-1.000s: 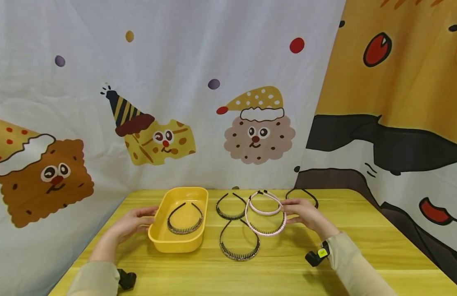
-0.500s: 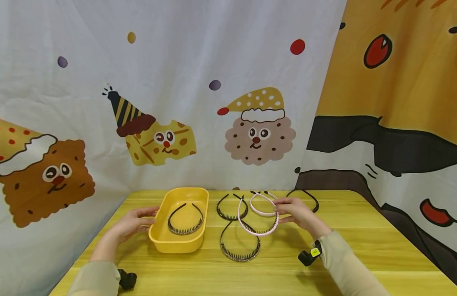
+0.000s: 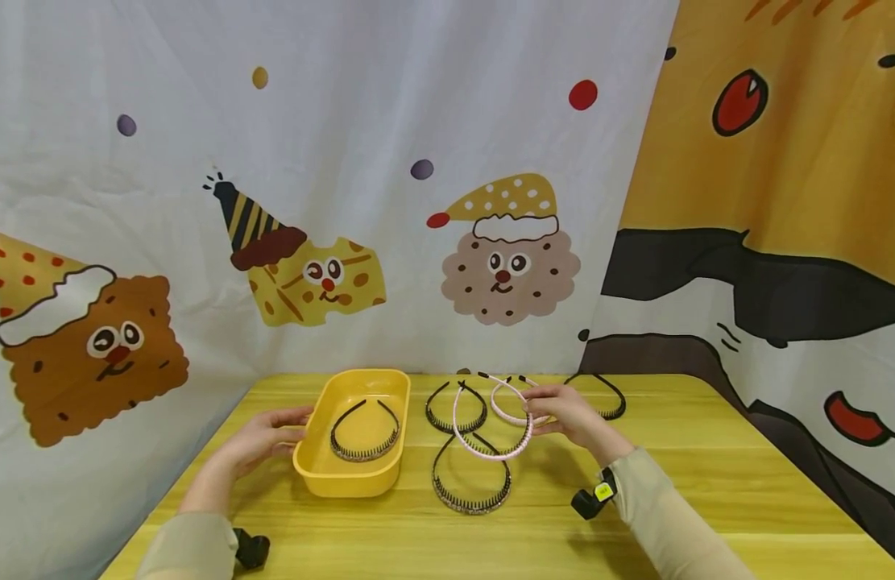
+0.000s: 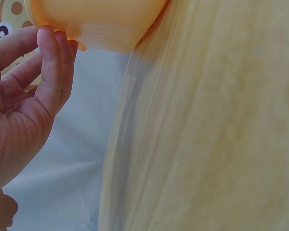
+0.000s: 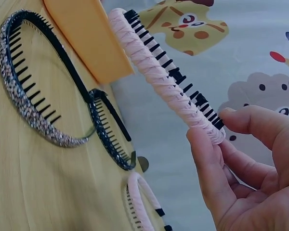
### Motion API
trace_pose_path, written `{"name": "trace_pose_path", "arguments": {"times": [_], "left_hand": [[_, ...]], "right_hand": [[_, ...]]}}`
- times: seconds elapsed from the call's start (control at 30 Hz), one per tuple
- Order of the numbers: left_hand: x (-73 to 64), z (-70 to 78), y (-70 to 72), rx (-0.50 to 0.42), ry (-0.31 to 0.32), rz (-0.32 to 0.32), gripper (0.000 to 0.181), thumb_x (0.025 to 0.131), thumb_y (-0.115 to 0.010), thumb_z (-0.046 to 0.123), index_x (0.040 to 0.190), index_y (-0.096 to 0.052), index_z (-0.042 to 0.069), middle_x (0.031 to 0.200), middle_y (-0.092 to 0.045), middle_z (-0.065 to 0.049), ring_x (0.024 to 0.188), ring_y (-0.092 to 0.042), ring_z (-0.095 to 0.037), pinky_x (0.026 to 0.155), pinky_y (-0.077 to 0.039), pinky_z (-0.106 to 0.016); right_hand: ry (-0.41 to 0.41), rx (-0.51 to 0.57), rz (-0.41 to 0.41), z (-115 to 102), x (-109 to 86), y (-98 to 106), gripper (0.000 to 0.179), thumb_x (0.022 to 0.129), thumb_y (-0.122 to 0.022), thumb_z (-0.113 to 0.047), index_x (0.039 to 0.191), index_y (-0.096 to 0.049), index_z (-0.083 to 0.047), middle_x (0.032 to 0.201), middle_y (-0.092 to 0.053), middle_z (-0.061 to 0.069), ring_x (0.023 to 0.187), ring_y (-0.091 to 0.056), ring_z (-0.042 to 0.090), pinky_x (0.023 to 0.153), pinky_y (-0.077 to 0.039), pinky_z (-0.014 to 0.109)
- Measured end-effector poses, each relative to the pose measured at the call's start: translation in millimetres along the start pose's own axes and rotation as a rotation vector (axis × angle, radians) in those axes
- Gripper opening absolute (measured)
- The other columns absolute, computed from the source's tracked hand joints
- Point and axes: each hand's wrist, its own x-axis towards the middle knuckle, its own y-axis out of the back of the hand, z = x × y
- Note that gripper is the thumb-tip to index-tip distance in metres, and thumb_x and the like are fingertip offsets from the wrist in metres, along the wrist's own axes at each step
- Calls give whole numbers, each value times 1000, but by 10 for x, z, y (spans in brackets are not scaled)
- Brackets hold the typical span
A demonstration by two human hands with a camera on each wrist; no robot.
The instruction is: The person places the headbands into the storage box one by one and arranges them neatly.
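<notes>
Right hand (image 3: pixel 570 417): thumb and fingers pinch a pink wrapped headband (image 5: pixel 166 84), held above the table (image 3: pixel 389 541), lower head view, right of centre. Left hand (image 3: pixel 257 440), lower left: fingers loosely extended, tips touching yellow plastic tray (image 3: pixel 345 486). Glittery toothed headband (image 3: pixel 365 455) inside tray.

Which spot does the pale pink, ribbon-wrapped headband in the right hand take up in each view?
Head: the pale pink, ribbon-wrapped headband is in the lower half, right of centre.
Left wrist: not in the picture.
Right wrist: upper middle, slanting down rightward to the fingertips.
Shared landmark: the yellow plastic tray, at the top edge in both wrist views.
</notes>
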Motion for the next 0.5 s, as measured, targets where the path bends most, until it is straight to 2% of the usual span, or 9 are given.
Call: {"name": "trace_pose_path", "arguments": {"times": [0.37,0.5], "left_hand": [[-16,0,-17,-13,-1,3,61,98,-57,10,146,-28,-14,147,-29,-36,116,-57,-32,87,-53,-36],[-10,4,-12,-15,-2,6,60,98,-57,9,146,-28,-14,146,-29,-36,114,-58,-29,86,-53,-35]], "right_hand": [[-5,42,-2,0,153,-277,43,84,-63,-4,124,-58,9,96,-61,16,86,-61,28,72,-58,39],[-8,56,-6,-18,205,-370,44,85,-64,-5,125,-56,11,99,-62,20,89,-62,31,72,-58,39]]}}
